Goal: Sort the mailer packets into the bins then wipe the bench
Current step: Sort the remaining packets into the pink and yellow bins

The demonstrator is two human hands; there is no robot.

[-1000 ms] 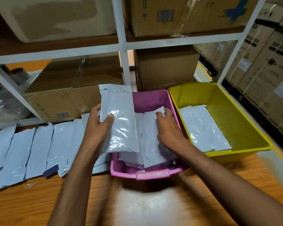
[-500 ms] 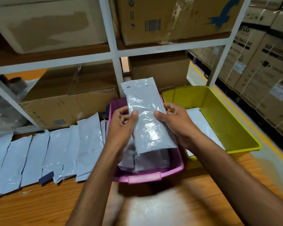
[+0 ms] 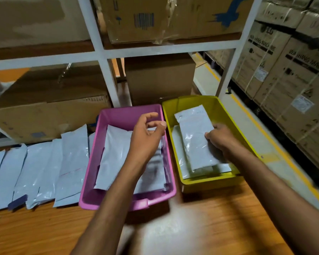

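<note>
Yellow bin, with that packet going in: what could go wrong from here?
1. The yellow bin stands close to the right edge of the bench; a push from the right hand might slide it off.
2. The packet it holds lies askew on the one beneath and could end up crooked.
3. The left hand, empty above the pink bin, could brush the overlapping loose packets out of line when reaching back.

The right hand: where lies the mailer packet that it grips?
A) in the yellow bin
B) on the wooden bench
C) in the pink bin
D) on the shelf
A: the right hand grips the edge of a mailer packet lying inside the yellow bin, on top of another packet.
</note>
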